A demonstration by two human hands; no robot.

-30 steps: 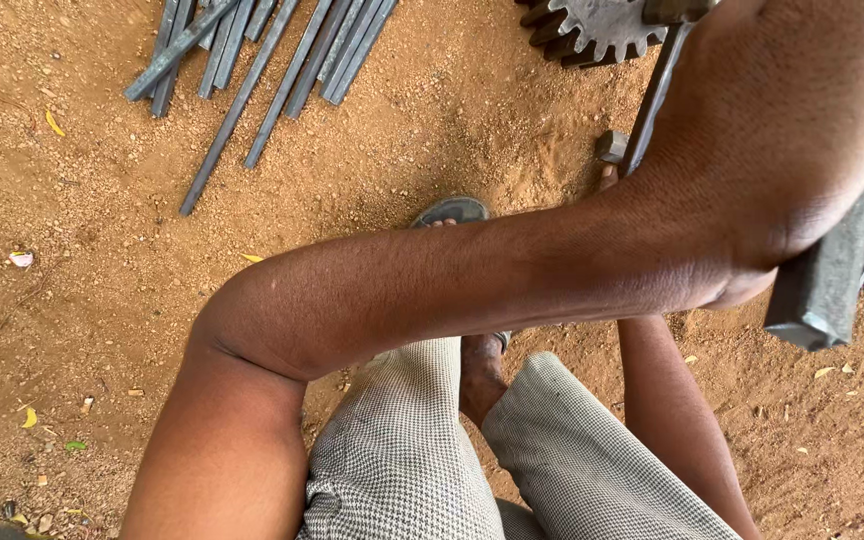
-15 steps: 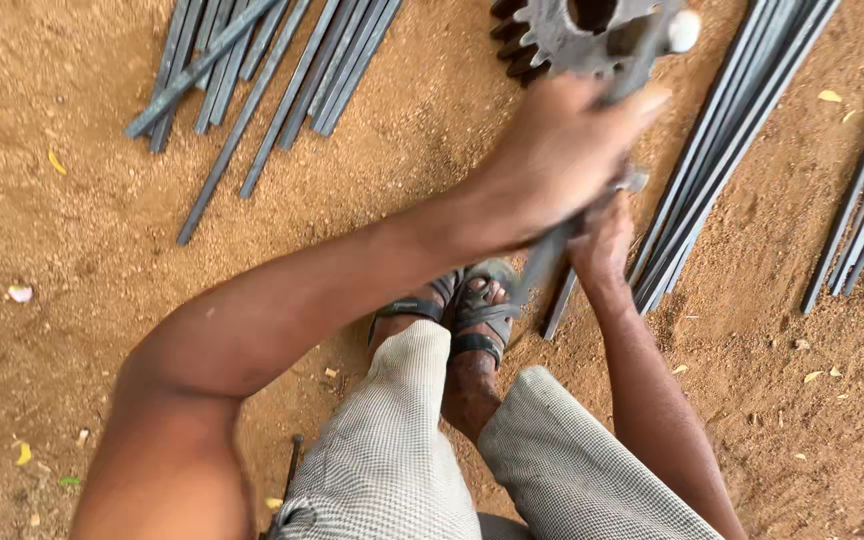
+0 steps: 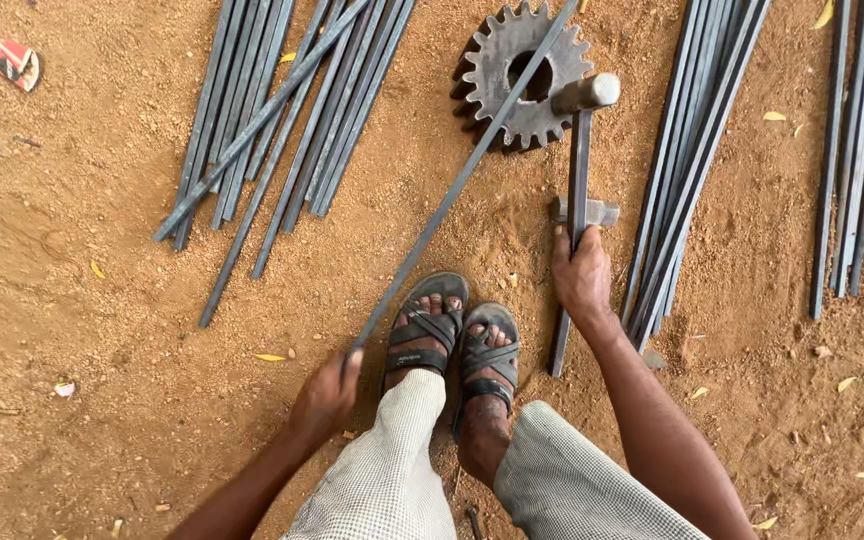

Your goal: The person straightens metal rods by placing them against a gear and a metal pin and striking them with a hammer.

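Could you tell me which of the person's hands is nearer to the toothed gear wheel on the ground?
Right. The right hand grips the hammer just below the gear wheel; the left hand sits farther down-left.

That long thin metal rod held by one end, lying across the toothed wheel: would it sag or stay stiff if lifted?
The rod looks straight along its whole length, so it is probably fairly stiff, though so slender it may flex a little. The left hand holds only its near end, so the far end would likely feel heavy. Resting on the gear, it could slide sideways.

The left hand at lower centre is motion-blurred, its grip unclear. The rod bundles run off the top edge, and both forearms leave the bottom edge.
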